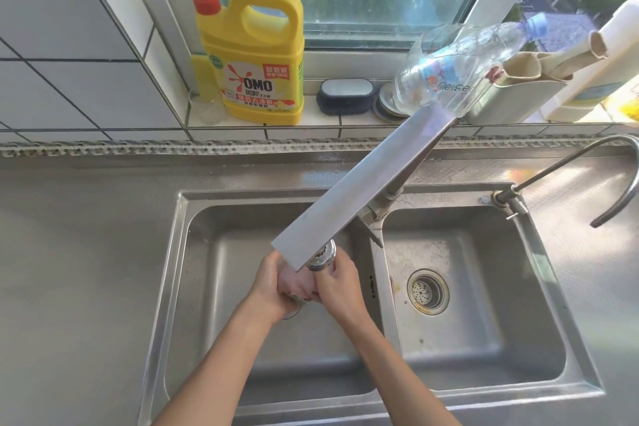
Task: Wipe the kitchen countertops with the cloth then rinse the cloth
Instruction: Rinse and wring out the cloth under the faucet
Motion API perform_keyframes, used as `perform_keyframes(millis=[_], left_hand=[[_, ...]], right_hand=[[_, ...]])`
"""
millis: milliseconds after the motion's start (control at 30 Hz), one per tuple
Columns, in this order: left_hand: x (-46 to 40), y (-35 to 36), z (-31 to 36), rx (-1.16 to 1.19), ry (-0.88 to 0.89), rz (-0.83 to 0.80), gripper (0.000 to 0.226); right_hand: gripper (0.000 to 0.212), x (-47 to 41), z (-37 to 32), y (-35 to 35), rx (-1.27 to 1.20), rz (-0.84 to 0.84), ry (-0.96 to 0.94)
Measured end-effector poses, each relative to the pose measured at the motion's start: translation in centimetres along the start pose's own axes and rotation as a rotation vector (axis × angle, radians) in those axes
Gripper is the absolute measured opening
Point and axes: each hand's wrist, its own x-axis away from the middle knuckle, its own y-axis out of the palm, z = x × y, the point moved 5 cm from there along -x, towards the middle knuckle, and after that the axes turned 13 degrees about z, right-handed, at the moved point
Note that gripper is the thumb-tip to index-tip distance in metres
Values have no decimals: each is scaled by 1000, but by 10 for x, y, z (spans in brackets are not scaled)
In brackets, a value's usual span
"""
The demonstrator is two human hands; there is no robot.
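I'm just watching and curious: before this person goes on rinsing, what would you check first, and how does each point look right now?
1. Pink cloth held by both hands: ok, left hand and right hand grip it.
2. Cloth under the flat grey faucet spout: ok.
3. Water running: cannot tell.
4. Hands over the left stainless steel sink basin: ok.
5. Left basin's drain open: cannot tell, the hands hide it.
6. Yellow detergent jug within sight: ok, on the tiled windowsill.
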Motion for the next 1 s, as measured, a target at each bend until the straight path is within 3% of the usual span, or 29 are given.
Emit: perform_keyframes(millis=[67, 167, 233, 300, 367, 400, 433, 500, 533, 567, 600, 667, 700, 733, 767, 900, 1000], left_hand=[[1, 13, 0, -61, 74, 21, 37], [12, 30, 7, -299, 357, 92, 28], [11, 37, -3, -272, 319, 32, 26], [11, 42, -15, -264, 320, 31, 39], [4, 47, -22, -90, 235, 12, 56], [2, 51, -27, 41, 119, -11, 53], [-1, 49, -27, 37, 141, 11, 45], [3, 44, -10, -220, 349, 139, 30], [4, 38, -6, -112, 368, 203, 24], [-5, 37, -12, 200, 216, 164, 29], [-3, 38, -11, 280, 200, 134, 33], [-3, 39, -5, -142, 390, 220, 31], [3, 47, -9, -149, 332, 99, 24], [8, 51, -6, -178, 334, 109, 15], [10, 47, 1, -276, 424, 237, 21], [13, 47, -2, -265, 268, 240, 39], [15, 48, -4, -164, 203, 233, 31]], right_hand=[[18, 14, -8, 5, 27, -1, -84], [32, 31, -9, 8, 185, 35, -163], [33, 28, -11, 7, 342, 114, -212], [36, 23, -13, 8, 421, 141, -195], [37, 16, -12, 12, 459, 117, -137], [38, 13, -11, 14, 478, 96, -111], [40, 10, -10, 17, 490, 76, -100], [41, 4, -11, 19, 489, 60, -89], [40, 2, -12, 19, 479, 59, -80], [41, -1, -13, 18, 468, 56, -69], [42, -3, -14, 18, 457, 52, -61], [38, -7, -15, 16, 438, 49, -49], [33, -9, -15, 15, 435, 53, -33], [29, -12, -14, 14, 431, 61, -11], [27, -15, -14, 12, 422, 73, 12], [37, -23, -14, 5, 298, 123, 104], [46, -26, -12, 2, 208, 150, 195]])
